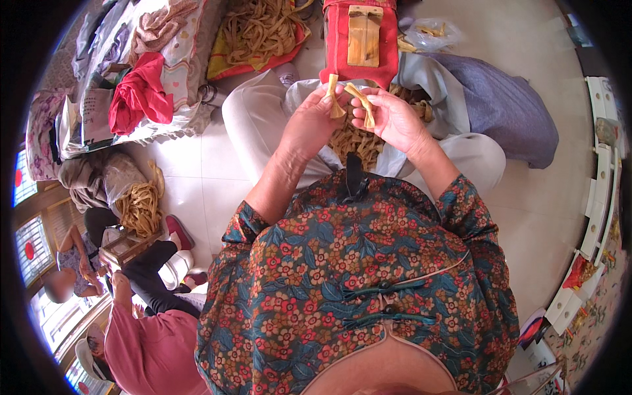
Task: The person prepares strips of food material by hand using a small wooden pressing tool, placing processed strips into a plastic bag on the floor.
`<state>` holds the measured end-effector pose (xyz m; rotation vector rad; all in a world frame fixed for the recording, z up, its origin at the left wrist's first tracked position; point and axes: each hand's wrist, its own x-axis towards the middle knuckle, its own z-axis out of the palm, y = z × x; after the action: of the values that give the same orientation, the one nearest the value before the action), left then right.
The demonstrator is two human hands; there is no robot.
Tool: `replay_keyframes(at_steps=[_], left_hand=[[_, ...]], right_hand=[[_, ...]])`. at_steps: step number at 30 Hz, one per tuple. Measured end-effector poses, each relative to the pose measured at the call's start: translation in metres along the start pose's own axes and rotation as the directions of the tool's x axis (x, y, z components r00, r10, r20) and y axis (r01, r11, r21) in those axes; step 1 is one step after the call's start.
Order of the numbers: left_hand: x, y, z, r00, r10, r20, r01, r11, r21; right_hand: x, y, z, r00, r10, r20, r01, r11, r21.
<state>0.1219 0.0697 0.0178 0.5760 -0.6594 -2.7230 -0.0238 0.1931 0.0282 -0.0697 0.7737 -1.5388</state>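
Note:
My left hand [316, 116] pinches a short pale-yellow folded strip [334, 96], flared at its lower end, between thumb and fingers. Close beside it, my right hand [392, 116] grips a second yellow strip [364, 104], narrow in its middle and tilted. The two pieces are apart. Below them a heap of similar short yellow-brown pieces [358, 145] lies in a white plastic bag between my knees. Just beyond my hands stands a support covered in red cloth [337, 59], bearing a wooden block [363, 44] with a dark lengthwise line. What the strips are made of cannot be told.
Long yellow strips [261, 32] fill a red and yellow bag ahead on the left. A cloth-covered bed [175, 64] holds a red cloth [143, 94]. More strips [139, 210] hang at the left, near two other people. A clear plastic bag [437, 34] lies ahead on the right.

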Motion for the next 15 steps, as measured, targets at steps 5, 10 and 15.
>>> replay_keyframes(at_steps=[5, 10, 15], left_hand=[[-0.002, -0.013, 0.008, 0.996, 0.078, -0.049, -0.077, 0.997, 0.019], [-0.005, -0.015, 0.002, 0.994, 0.004, 0.105, -0.005, 1.000, 0.008], [-0.018, -0.020, 0.015, 0.993, 0.100, -0.070, -0.066, 0.920, 0.386]], right_hand=[[0.011, 0.020, -0.008, 0.998, -0.055, -0.007, 0.050, 0.944, -0.325], [0.002, 0.032, 0.021, 0.992, 0.079, -0.104, -0.094, 0.983, -0.157], [0.000, 0.037, 0.024, 0.997, 0.029, -0.071, -0.047, 0.961, -0.273]])
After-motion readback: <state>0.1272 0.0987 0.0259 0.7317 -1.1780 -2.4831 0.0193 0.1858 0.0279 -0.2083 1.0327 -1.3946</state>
